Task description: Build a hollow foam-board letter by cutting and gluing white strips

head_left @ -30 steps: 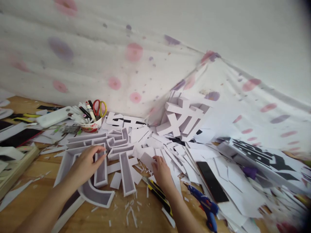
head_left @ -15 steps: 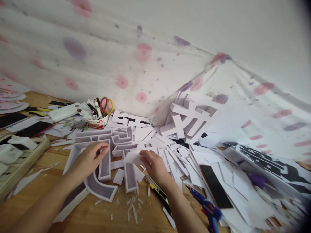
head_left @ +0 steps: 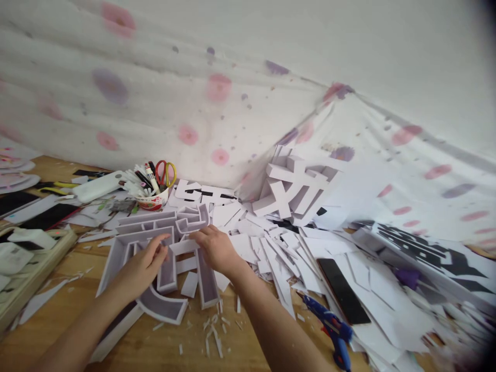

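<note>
A large hollow character (head_left: 170,307) built of white foam-board walls lies on the wooden table in front of me. Over its left part is my left hand (head_left: 152,257), fingers loosely bent and apart, with nothing visible in them. My right hand (head_left: 211,247) pinches a small white foam-board piece (head_left: 183,247) by its right end. That piece lies across the tops of the walls, between my two hands; whether it touches them I cannot tell. A loose white scrap (head_left: 189,284) rests in a gap of the character.
A blue glue gun (head_left: 329,323) and a black phone (head_left: 343,290) lie at the right, beside many foam-board offcuts (head_left: 277,258). Behind stand a cup of pens and scissors (head_left: 152,199) and another white character (head_left: 296,183). A power strip (head_left: 42,271) sits at the left.
My right hand has moved left with the foam-board piece, bringing it over the character's middle and closer to my left hand. My left hand has shifted slightly left and down, its fingers still apart.
</note>
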`<act>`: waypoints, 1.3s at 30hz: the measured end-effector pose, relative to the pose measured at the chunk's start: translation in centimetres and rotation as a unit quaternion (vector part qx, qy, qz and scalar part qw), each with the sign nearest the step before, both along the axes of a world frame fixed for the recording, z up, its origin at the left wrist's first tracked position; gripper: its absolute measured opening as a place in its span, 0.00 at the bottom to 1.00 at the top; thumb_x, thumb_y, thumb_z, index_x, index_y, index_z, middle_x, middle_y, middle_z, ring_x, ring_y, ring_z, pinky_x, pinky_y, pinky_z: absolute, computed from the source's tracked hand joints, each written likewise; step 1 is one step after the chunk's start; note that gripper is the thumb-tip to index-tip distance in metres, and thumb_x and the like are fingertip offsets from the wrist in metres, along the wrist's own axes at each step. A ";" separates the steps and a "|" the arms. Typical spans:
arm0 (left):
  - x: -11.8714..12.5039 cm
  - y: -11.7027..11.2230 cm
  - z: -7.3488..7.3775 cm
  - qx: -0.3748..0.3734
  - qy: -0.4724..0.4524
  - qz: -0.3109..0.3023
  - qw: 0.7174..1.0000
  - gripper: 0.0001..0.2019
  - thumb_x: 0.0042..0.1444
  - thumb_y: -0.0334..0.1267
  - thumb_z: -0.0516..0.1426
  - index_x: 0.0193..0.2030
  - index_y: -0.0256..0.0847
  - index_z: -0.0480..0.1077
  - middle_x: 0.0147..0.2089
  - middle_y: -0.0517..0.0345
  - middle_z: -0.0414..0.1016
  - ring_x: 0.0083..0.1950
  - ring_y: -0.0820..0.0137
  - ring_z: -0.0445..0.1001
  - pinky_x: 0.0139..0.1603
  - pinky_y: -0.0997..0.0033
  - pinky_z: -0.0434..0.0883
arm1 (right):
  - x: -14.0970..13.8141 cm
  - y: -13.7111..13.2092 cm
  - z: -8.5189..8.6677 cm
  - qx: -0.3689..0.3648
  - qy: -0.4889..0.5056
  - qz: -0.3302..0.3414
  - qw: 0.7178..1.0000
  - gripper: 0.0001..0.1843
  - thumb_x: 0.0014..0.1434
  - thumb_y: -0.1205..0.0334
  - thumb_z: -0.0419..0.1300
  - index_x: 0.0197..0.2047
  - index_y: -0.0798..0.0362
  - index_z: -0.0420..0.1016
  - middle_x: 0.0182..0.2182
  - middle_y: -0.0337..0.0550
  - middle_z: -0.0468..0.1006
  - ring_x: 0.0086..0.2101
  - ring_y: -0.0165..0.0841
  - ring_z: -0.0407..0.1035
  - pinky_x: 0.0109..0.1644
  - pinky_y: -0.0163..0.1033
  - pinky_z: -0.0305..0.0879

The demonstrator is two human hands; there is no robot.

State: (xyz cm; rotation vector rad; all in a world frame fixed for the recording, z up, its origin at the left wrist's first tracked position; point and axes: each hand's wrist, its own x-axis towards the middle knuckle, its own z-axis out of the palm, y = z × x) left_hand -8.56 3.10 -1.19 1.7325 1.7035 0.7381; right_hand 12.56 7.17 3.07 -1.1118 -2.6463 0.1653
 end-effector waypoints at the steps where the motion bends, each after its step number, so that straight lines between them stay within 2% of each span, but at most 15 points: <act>1: 0.1 0.0 0.2 -0.001 0.016 -0.004 1.000 0.22 0.58 0.51 0.42 0.56 0.47 0.59 0.34 0.61 0.75 0.36 0.66 0.75 0.39 0.68 0.69 | 0.0 0.0 0.0 0.001 0.004 0.002 1.000 0.18 0.60 0.71 0.48 0.51 0.48 0.69 0.40 0.41 0.74 0.43 0.34 0.63 0.46 0.35 0.60; 5: 0.2 0.0 0.4 0.027 0.055 -0.044 0.997 0.19 0.57 0.46 0.44 0.54 0.47 0.60 0.38 0.59 0.75 0.38 0.66 0.75 0.39 0.69 0.68 | 0.0 0.3 -0.2 -0.001 0.028 -0.002 1.000 0.18 0.61 0.72 0.47 0.50 0.49 0.70 0.39 0.41 0.75 0.42 0.34 0.64 0.45 0.35 0.61; 8: 0.3 0.0 0.5 0.059 0.074 -0.087 0.992 0.18 0.55 0.42 0.46 0.52 0.44 0.60 0.37 0.59 0.75 0.36 0.67 0.74 0.38 0.69 0.68 | 0.0 0.3 -0.5 -0.002 0.053 -0.001 0.999 0.17 0.61 0.71 0.49 0.49 0.50 0.71 0.38 0.42 0.75 0.41 0.35 0.64 0.44 0.36 0.62; 12: 0.4 0.2 0.4 0.062 0.096 -0.115 0.987 0.17 0.53 0.39 0.46 0.50 0.44 0.59 0.36 0.58 0.74 0.34 0.67 0.74 0.35 0.70 0.68 | 0.1 0.3 -1.0 0.010 0.077 0.007 0.997 0.16 0.61 0.70 0.50 0.49 0.50 0.71 0.39 0.43 0.75 0.41 0.35 0.65 0.45 0.37 0.62; 19: 0.2 0.4 -0.8 0.088 0.099 -0.112 0.985 0.17 0.53 0.37 0.47 0.50 0.43 0.59 0.37 0.58 0.73 0.35 0.68 0.73 0.36 0.69 0.67 | 0.2 0.2 -1.7 0.014 0.103 -0.005 0.995 0.15 0.61 0.71 0.50 0.47 0.51 0.72 0.38 0.43 0.76 0.40 0.35 0.65 0.44 0.37 0.62; 27: 0.2 0.4 -1.2 0.108 0.123 -0.113 0.980 0.14 0.55 0.37 0.46 0.48 0.44 0.58 0.35 0.59 0.72 0.33 0.68 0.73 0.34 0.70 0.66 | 0.1 0.4 -2.2 0.018 0.119 -0.002 0.993 0.15 0.61 0.70 0.50 0.48 0.50 0.71 0.39 0.42 0.76 0.40 0.35 0.65 0.44 0.37 0.62; 31: 0.4 0.4 -1.0 0.109 0.124 -0.118 0.979 0.11 0.55 0.38 0.46 0.46 0.44 0.59 0.34 0.60 0.72 0.33 0.69 0.73 0.34 0.70 0.66 | 0.0 0.5 -2.4 0.013 0.124 -0.008 0.992 0.15 0.61 0.70 0.50 0.48 0.50 0.71 0.39 0.42 0.75 0.40 0.34 0.66 0.44 0.37 0.62; 36: 0.7 0.4 -0.3 0.102 0.118 -0.108 0.982 0.09 0.58 0.44 0.46 0.40 0.44 0.61 0.30 0.61 0.71 0.31 0.68 0.72 0.32 0.69 0.67 | 0.0 0.6 -2.4 0.004 0.123 -0.009 0.992 0.14 0.61 0.70 0.49 0.47 0.51 0.71 0.39 0.42 0.75 0.39 0.34 0.65 0.44 0.37 0.63; 39: 1.3 0.5 -0.1 0.170 0.139 -0.062 0.974 0.13 0.54 0.44 0.51 0.44 0.43 0.62 0.35 0.56 0.72 0.35 0.65 0.73 0.35 0.65 0.70 | -0.1 0.6 -2.4 0.004 0.127 -0.010 0.992 0.14 0.61 0.71 0.49 0.47 0.51 0.71 0.39 0.43 0.75 0.40 0.35 0.64 0.44 0.38 0.63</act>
